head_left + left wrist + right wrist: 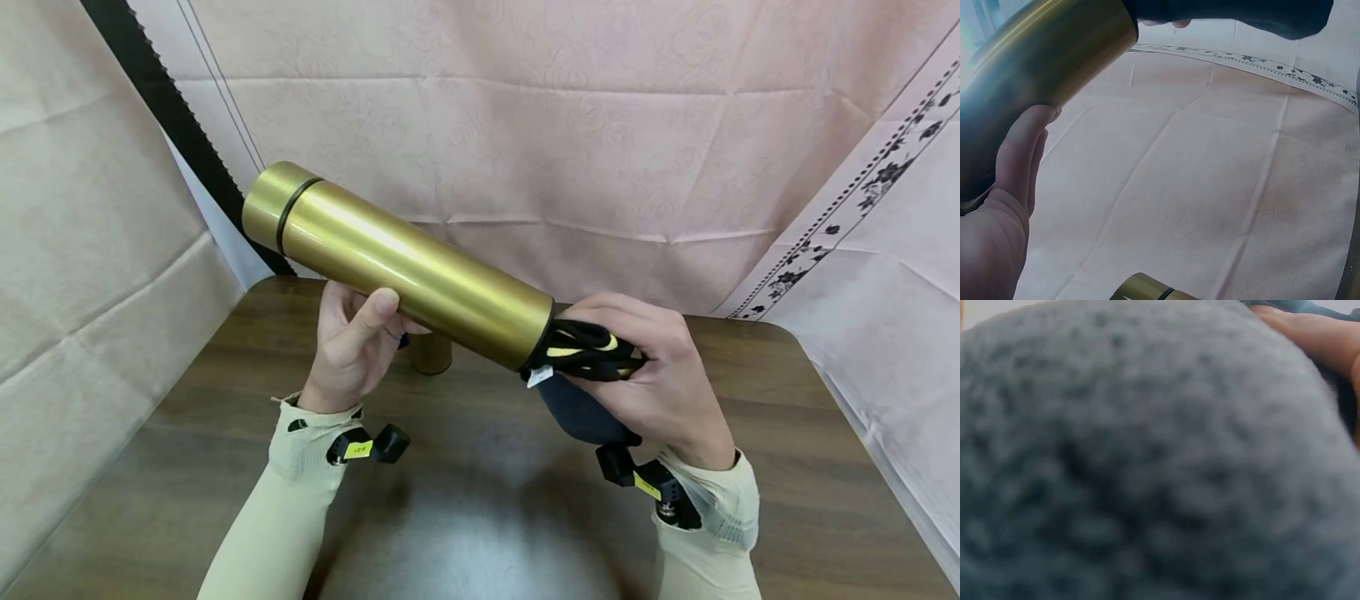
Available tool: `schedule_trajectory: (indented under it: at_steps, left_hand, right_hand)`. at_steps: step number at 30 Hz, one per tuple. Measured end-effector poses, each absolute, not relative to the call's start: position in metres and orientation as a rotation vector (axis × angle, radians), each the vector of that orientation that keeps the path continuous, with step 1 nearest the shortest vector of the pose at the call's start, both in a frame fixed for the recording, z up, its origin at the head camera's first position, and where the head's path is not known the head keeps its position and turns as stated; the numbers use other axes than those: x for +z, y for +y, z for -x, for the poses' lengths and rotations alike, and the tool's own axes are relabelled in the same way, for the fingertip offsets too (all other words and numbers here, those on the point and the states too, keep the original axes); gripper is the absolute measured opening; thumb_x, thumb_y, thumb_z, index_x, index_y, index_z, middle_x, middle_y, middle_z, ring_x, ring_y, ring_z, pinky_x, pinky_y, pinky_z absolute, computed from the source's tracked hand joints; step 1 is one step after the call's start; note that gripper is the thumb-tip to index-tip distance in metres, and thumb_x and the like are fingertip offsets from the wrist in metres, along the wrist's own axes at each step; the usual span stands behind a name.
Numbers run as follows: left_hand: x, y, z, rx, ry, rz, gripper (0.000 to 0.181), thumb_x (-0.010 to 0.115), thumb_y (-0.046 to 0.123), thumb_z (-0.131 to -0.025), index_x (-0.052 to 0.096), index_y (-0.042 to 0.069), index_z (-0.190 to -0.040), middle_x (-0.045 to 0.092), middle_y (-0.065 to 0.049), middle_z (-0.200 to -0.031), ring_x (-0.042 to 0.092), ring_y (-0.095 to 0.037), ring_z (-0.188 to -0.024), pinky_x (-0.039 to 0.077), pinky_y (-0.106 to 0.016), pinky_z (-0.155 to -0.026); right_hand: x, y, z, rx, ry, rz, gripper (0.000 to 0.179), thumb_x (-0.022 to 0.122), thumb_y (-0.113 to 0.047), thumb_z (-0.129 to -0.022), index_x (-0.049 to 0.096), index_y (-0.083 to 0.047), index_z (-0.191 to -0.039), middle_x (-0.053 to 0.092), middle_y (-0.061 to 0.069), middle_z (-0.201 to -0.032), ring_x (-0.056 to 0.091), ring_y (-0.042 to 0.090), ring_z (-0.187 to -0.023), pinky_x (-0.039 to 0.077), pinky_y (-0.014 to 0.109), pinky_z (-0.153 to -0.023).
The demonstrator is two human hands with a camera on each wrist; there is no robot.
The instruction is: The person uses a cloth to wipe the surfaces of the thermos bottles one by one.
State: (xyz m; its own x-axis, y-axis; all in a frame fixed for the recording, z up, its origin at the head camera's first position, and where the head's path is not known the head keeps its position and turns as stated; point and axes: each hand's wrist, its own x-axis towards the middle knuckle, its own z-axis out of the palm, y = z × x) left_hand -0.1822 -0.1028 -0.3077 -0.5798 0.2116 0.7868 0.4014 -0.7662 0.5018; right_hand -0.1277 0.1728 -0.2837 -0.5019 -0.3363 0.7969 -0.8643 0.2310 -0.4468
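A long gold cylinder (420,267), with a dark ring near its upper left end, is held tilted above the table. From below, my left hand (348,346) grips it near the middle, thumb on the near side. At its lower right end, my right hand (645,367) holds a folded black cloth with yellow stripes (581,348); a small white tag (540,377) pokes out there. Below that hand hangs a dark rounded soft piece (585,412), whose fuzzy grey surface (1147,456) fills most of the right wrist view. My right fingertips are largely hidden.
A second, smaller-looking gold cylinder (431,357) stands on the brown wooden table (480,467) behind my left hand; its dark-ringed top (1144,289) shows in the left wrist view. Pale cloth (525,150) hangs along the back and sides.
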Motion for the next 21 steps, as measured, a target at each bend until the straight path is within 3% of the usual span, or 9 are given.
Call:
schedule_trajectory:
  at_steps: [8,21]
  left_hand:
    - [-0.3079,-0.1026,0.1823,-2.480,-1.036,1.386,0.021,0.069,0.008,-0.096,0.061,0.000,-0.115,0.074,-0.012,-0.107,0.075,-0.022,-0.088,0.063,-0.034,-0.075]
    - [-0.3046,-0.1044,0.1762,-2.480,-1.036,1.375,0.022,0.064,0.000,-0.096,0.061,0.001,-0.118,0.073,-0.011,-0.108,0.074,-0.021,-0.088,0.062,-0.033,-0.076]
  right_hand:
    - [-0.2843,0.1740,0.1298,1.374,-1.868,-1.061,0.032,0.081,0.014,-0.070,0.076,0.001,-0.099,0.074,0.008,-0.094,0.069,0.014,-0.089,0.054,0.024,-0.085]
    - [-0.2835,0.1733,0.1350,1.306,-1.939,-0.863,0.029,0.078,0.012,-0.074,0.077,-0.003,-0.099,0.074,0.001,-0.093,0.068,0.010,-0.086,0.053,0.023,-0.083]
